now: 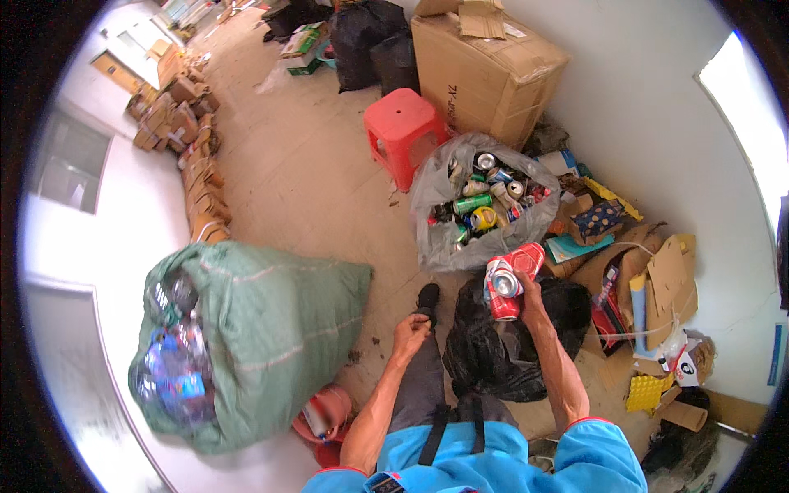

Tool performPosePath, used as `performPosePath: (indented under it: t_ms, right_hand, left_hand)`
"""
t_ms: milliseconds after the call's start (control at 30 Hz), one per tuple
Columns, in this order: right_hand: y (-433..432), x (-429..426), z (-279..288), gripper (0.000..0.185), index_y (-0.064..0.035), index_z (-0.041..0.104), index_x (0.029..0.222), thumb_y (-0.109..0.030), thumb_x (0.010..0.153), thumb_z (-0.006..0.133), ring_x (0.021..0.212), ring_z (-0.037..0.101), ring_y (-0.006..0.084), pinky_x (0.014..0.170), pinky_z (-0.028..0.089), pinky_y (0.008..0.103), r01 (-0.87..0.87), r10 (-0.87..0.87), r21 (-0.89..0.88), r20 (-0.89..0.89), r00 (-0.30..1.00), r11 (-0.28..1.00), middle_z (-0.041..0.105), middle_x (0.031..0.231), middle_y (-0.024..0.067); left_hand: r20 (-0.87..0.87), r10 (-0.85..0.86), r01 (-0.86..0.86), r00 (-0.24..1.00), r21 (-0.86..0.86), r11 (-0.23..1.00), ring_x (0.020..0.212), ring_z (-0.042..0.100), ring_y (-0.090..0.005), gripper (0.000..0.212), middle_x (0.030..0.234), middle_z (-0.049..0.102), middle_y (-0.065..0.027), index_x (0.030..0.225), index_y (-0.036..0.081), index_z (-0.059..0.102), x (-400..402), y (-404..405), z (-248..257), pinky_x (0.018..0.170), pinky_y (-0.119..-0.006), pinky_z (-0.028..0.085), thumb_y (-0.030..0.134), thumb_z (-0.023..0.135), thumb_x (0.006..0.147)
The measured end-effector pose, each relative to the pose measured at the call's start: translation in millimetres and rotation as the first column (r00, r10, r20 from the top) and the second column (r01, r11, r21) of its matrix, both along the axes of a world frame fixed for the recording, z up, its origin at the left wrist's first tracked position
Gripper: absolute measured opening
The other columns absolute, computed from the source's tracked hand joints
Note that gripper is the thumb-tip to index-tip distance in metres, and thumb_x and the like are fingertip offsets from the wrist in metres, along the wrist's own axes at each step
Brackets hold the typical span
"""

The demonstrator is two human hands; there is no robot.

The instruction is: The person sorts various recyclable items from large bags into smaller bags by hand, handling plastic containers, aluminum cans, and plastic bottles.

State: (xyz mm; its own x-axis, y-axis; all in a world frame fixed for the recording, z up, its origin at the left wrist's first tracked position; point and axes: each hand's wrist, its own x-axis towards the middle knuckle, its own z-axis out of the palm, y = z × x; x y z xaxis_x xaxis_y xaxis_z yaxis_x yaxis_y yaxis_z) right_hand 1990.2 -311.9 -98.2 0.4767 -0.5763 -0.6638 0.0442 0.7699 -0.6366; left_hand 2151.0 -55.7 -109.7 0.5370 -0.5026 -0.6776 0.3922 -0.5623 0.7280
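Note:
My right hand [531, 296] is closed on several drink cans [527, 259], red and silver, held together above a black plastic bag [468, 345]. Just beyond them stands a grey translucent plastic bag [431, 240] with its mouth spread wide, filled with mixed drink cans [473, 203]. My left hand [412, 333] hovers over my left leg near the dark shoe [428, 299], its fingers curled with the fingertips close together; whether something small is between them cannot be told. To the left lies a large green woven sack [277, 320], with plastic bottles [175, 363] showing at its opening.
A red plastic stool [404, 117] stands beyond the can bag, beside a large cardboard box [474, 80]. Flattened cardboard [672, 289] and mixed scrap lie along the right wall. Pink and red containers [330, 410] sit at lower left. Stacked cardboard [200, 179] lines the left wall.

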Motion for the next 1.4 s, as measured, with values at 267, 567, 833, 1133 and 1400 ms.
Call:
performPosePath:
  t_ms: [267,567,833,1133,1400]
  right_hand:
    - [-94.6,126.9,-144.7,0.046,0.0061,0.061,0.107,-0.029,0.079,0.072,0.082,0.065,0.0203,0.075,0.053,0.0323,0.069,-0.11,-0.175,-0.241,0.964,0.982,0.065,0.099,0.0127]
    - [-142.8,177.7,-240.6,0.031,0.0032,0.065,0.103,-0.02,0.083,0.07,0.081,0.062,0.0159,0.075,0.051,0.0305,-0.003,-0.114,-0.27,-0.416,0.902,0.963,0.067,0.095,0.007]
    - [-185.5,204.8,-295.4,0.042,0.0053,0.067,0.085,-0.035,0.076,0.069,0.063,0.061,0.0192,0.061,0.049,0.0386,-0.197,-0.207,-0.58,-0.555,0.806,0.79,0.064,0.068,0.0152]
    - [-285.5,242.0,-312.4,0.039,0.0017,0.067,0.085,-0.037,0.079,0.066,0.073,0.067,0.0365,0.065,0.05,0.0439,-0.565,-0.269,-0.622,-0.766,0.584,0.542,0.065,0.071,0.0235]
    - [-253.2,244.9,-322.1,0.059,0.0021,0.068,0.088,-0.056,0.081,0.059,0.081,0.065,0.0421,0.076,0.05,0.0499,-0.894,0.219,-0.214,-0.923,0.317,0.394,0.066,0.084,0.0272]
  left_hand:
    - [0.74,-0.433,0.529,0.515,0.123,0.84,0.107,0.053,-0.0359,0.039,0.114,0.057,-0.0193,0.119,0.002,0.054,157.3,-199.1,-109.1,0.088,-0.043,0.045,0.003,0.056,0.08]
    - [0.69,-0.575,0.464,-0.439,0.722,0.512,0.105,0.051,-0.027,0.042,0.129,0.05,-0.0153,0.124,0.005,0.054,253.9,-337.2,-218.7,0.072,-0.035,0.05,0.014,0.055,0.083]
    - [0.67,-0.727,0.646,-0.147,0.622,0.442,0.067,0.062,-0.0237,0.019,0.072,0.067,-0.0065,0.089,0.01,0.073,318.7,-396.5,-181.2,0.056,-0.034,0.045,0.023,0.063,0.08]
    - [0.358,-0.438,0.556,0.825,-0.375,0.742,0.06,0.042,-0.0049,0.034,0.066,0.05,0.0056,0.109,0.006,0.067,384.1,-453.0,-47.7,0.058,-0.02,0.033,0.034,0.054,0.095]
    - [0.25,-0.18,0.302,0.951,-0.64,0.706,0.064,0.049,-0.0076,0.028,0.067,0.054,0.0024,0.109,0.003,0.066,353.7,-455.9,-69.3,0.06,-0.022,0.038,0.025,0.055,0.095]
